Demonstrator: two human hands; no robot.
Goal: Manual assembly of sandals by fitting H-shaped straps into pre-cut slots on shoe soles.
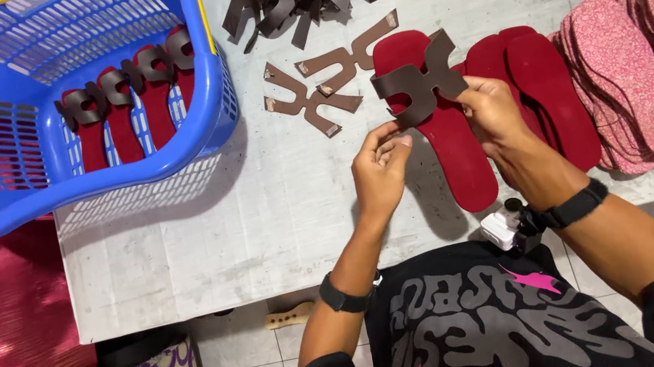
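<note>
With the left hand (380, 172) and right hand (490, 112) each pinching an end of the brown strap (417, 80) over the red insole (445, 131) on the table (262, 222), uneven pull risked seating it crooked
</note>
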